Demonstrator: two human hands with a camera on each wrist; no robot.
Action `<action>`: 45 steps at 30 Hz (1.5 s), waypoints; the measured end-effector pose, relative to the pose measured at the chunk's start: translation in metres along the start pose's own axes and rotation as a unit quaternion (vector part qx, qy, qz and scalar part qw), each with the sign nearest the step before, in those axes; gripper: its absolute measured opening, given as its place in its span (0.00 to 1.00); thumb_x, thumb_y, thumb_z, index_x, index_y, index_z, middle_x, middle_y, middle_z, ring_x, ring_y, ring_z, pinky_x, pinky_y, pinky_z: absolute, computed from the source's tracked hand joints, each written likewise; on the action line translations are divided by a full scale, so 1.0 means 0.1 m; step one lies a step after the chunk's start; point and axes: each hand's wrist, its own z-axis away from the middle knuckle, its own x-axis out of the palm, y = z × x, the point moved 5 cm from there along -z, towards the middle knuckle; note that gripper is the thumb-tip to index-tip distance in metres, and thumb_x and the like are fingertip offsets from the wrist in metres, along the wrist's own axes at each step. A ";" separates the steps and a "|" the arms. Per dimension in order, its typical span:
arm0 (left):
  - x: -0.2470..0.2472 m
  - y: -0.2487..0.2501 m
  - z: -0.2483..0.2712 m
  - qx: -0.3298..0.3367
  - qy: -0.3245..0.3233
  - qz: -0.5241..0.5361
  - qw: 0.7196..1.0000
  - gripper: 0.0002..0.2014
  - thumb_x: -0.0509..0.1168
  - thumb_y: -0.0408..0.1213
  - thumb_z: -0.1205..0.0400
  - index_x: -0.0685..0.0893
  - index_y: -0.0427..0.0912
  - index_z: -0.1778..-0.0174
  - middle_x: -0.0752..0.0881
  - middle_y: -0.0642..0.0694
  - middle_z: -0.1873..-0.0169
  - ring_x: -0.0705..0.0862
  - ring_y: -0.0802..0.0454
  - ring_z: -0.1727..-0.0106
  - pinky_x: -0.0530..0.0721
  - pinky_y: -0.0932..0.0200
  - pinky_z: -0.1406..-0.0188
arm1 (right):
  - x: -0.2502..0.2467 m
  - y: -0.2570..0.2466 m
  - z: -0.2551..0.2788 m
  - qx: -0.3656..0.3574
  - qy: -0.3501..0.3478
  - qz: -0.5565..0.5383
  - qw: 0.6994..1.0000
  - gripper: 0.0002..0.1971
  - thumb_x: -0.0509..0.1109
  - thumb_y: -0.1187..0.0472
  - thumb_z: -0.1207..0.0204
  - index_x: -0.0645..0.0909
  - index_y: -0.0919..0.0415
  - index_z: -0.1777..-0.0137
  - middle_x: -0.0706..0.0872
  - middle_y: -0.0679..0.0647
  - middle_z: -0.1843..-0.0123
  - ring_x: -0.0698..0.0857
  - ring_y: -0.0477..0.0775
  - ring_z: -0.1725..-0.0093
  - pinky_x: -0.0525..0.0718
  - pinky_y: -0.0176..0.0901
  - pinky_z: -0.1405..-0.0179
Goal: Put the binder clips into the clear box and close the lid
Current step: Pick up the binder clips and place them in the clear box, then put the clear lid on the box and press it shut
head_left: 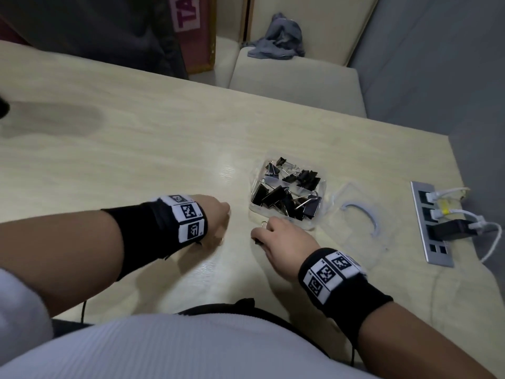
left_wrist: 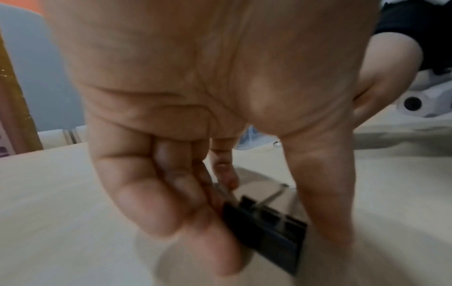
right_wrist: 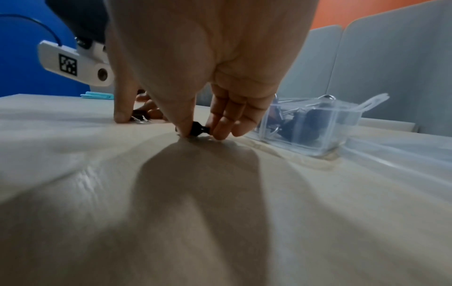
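Both hands picked up the last loose binder clips beside the nearly full clear box.

The right hand had thumb and fingertips closed on a small black binder clip that sat on the table, at about seven o'clock from the clear box and just beside it. The left hand curled its fingers round a larger black clip, low over the table at about nine o'clock from the box. As I judged it, each clip was best gripped by its black body, not its wire handles, lifted clear of the rim and dropped onto the heap inside. The lid lay open and flat at three o'clock from the box, so protruding handles would need pressing down before it shut.
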 end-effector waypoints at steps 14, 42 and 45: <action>-1.03 -0.04 -0.04 -0.016 0.215 0.083 0.973 0.18 0.71 0.46 0.25 0.84 0.36 0.47 0.87 0.39 0.55 0.83 0.41 0.55 0.79 0.53 0.61 | -0.89 0.74 -0.02 0.181 0.226 -0.112 0.951 0.21 0.62 0.54 0.19 0.70 0.48 0.26 0.80 0.58 0.39 0.79 0.59 0.41 0.80 0.54 0.40; -0.27 0.39 -0.26 0.077 0.201 -0.043 0.976 0.43 0.58 0.63 0.21 0.45 0.53 0.16 0.29 0.44 0.17 0.30 0.45 0.16 0.74 0.35 0.30 | -0.08 1.64 1.13 0.689 0.105 -0.221 0.682 0.28 0.68 0.49 0.29 0.72 0.68 0.35 0.72 0.67 0.33 0.75 0.71 0.36 0.75 0.56 0.45; -0.26 0.36 -0.26 0.075 0.195 -0.042 0.977 0.44 0.58 0.64 0.22 0.43 0.53 0.16 0.30 0.44 0.17 0.31 0.45 0.16 0.74 0.35 0.30 | -0.14 1.67 1.12 0.684 0.163 -0.276 0.655 0.29 0.69 0.53 0.26 0.68 0.71 0.32 0.74 0.70 0.31 0.78 0.73 0.36 0.76 0.56 0.45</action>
